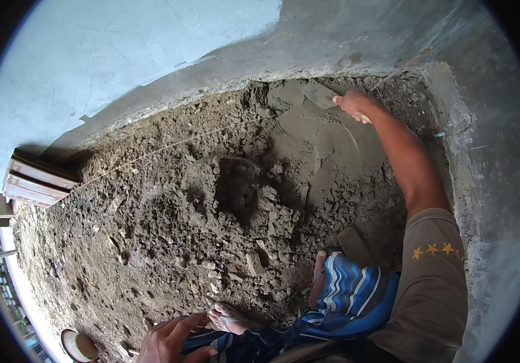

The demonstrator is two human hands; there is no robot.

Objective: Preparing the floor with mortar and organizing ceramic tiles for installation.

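Note:
My right hand (355, 106) is closed round the handle of a trowel (319, 95), reaching toward the far wall. Its flat blade lies on a smooth patch of wet grey mortar (332, 145). My left hand (172, 340), at the lower edge by my leg, holds nothing that I can see; its fingers are bent loosely and apart. A rough heap of mortar with a dark hollow (236, 190) sits left of the smooth patch. A thin string (178, 142) runs from the mortar's far edge toward the left.
Lumpy soil and stones (151, 230) cover the ground. A grey-and-blue wall (151, 48) bounds the far side, another wall (496, 151) the right. A stack of flat brown pieces (39, 175) stands at left. A flat block (354, 245) lies near my knee, a round container (78, 346) lower left.

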